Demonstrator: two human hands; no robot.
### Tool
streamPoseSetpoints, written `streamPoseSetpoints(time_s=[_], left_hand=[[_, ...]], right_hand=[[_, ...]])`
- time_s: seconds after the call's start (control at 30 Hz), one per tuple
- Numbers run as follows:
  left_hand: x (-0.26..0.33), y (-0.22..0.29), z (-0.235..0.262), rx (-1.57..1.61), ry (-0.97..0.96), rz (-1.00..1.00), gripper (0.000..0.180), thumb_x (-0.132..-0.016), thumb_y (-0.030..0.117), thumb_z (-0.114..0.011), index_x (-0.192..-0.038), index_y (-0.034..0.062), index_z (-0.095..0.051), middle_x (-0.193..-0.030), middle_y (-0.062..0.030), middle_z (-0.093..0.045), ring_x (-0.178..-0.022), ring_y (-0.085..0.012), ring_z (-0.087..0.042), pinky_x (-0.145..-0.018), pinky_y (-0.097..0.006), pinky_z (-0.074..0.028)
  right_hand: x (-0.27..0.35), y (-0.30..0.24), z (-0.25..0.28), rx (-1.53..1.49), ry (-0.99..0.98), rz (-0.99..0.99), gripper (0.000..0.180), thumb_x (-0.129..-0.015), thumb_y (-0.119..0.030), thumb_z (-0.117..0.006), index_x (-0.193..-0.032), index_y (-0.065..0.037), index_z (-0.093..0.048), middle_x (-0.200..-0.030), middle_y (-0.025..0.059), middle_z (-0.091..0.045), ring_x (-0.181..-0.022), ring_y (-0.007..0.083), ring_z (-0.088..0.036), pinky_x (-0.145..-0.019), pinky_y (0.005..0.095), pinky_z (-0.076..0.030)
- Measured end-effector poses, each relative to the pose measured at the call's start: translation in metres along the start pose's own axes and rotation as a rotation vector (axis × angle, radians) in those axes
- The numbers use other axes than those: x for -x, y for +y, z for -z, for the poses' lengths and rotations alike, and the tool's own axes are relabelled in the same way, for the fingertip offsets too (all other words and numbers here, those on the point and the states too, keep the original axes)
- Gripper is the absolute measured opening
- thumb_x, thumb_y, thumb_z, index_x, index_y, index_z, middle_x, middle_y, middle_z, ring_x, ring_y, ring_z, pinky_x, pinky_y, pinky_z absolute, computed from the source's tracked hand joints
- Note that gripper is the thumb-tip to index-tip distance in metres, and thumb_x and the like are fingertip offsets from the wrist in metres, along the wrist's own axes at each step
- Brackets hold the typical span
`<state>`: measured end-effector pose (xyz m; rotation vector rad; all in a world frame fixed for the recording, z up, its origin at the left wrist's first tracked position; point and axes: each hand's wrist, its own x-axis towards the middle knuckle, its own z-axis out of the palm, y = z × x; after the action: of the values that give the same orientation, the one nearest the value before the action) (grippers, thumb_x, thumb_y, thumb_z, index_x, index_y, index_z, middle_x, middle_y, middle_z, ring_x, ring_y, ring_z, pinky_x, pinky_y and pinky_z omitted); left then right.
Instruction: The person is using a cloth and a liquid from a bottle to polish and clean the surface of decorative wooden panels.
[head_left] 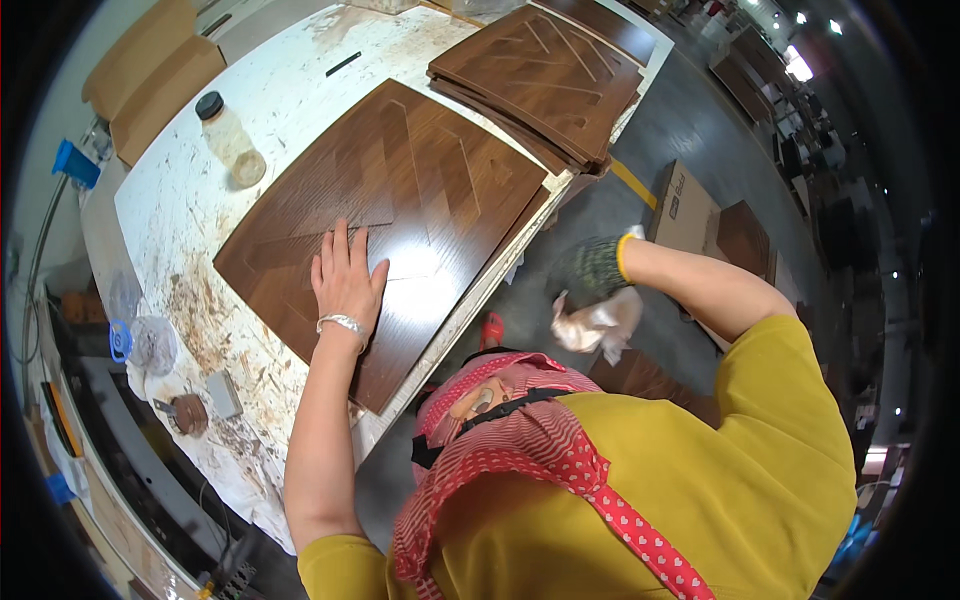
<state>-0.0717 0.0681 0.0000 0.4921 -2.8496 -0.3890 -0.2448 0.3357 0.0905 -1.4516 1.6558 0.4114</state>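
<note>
My left hand (345,283) lies flat on a dark brown wood-grain panel (440,170), fingers spread and a silver bracelet at the wrist. Raised or grooved angled lines mark the panel's glossy face. It rests along the right edge of a white, stained table (290,70). Off that edge, over the floor, my right hand (588,270) wears a dark knit glove with a yellow cuff. A crumpled whitish-brown cloth (605,322) hangs from it, slightly blurred; the gloved fingers look closed on the cloth, though they are partly hidden.
More brown panels (535,85) are stacked at the table's far right. A black-lidded jar (232,148), a black strip (343,64), a grey block (224,394) and a small brown pot (188,413) sit on the table. A cardboard box (682,205) stands on the floor at right.
</note>
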Motion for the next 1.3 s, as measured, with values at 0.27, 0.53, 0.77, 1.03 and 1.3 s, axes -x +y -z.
streamPoseSetpoints(time_s=[0.27,0.53,0.77,1.03,1.3], left_hand=[[-0.087,-0.077,0.029,0.091,0.281,-0.03,0.026,-0.087,0.014,-0.051,-0.111,0.0034,-0.057,-0.111,-0.0157,-0.058,-0.104,-0.0327,-0.053,-0.091,-0.039,-0.042],[-0.132,0.076,-0.029,0.219,0.111,-0.562,0.023,-0.074,0.01,-0.058,-0.094,0.0175,-0.066,-0.102,-0.0049,-0.058,-0.103,-0.0242,-0.052,-0.083,-0.038,-0.043],[-0.155,0.113,-0.048,0.099,-0.013,-0.669,0.021,-0.077,0.011,-0.055,-0.095,0.0167,-0.064,-0.101,-0.0065,-0.055,-0.105,-0.0253,-0.05,-0.085,-0.04,-0.042],[-0.18,0.13,-0.035,0.1,-0.241,-0.286,0.034,-0.066,0.03,-0.074,-0.087,0.0082,-0.058,-0.091,-0.0106,-0.052,-0.095,-0.0307,-0.05,-0.08,-0.038,-0.045],[-0.201,0.093,-0.023,0.281,-0.175,-0.207,0.023,-0.083,0.02,-0.057,-0.1,0.0055,-0.062,-0.107,-0.0121,-0.058,-0.098,-0.034,-0.055,-0.082,-0.041,-0.047]], right_hand=[[-0.023,0.028,-0.039,-0.06,0.814,0.32,0.026,-0.088,-0.02,-0.051,-0.106,-0.003,-0.059,-0.098,0.0201,-0.06,-0.091,0.0361,-0.056,-0.082,0.0368,-0.046],[-0.022,0.056,-0.045,-0.583,0.673,-0.159,0.051,-0.083,-0.052,-0.052,-0.104,-0.007,-0.062,-0.104,0.0196,-0.06,-0.094,0.0352,-0.056,-0.084,0.0402,-0.044],[-0.035,0.093,-0.065,-0.467,0.803,-0.018,0.044,-0.085,-0.047,-0.052,-0.107,-0.01,-0.062,-0.104,0.019,-0.06,-0.099,0.035,-0.054,-0.086,0.0405,-0.043],[-0.01,0.109,-0.035,-0.535,0.819,-0.07,0.042,-0.085,-0.044,-0.053,-0.094,-0.003,-0.062,-0.091,0.0211,-0.061,-0.087,0.0367,-0.057,-0.077,0.0418,-0.045],[-0.023,0.114,-0.044,-0.332,0.776,0.331,0.042,-0.086,-0.046,-0.051,-0.097,-0.006,-0.062,-0.089,0.0209,-0.061,-0.083,0.0345,-0.059,-0.073,0.0418,-0.047]])
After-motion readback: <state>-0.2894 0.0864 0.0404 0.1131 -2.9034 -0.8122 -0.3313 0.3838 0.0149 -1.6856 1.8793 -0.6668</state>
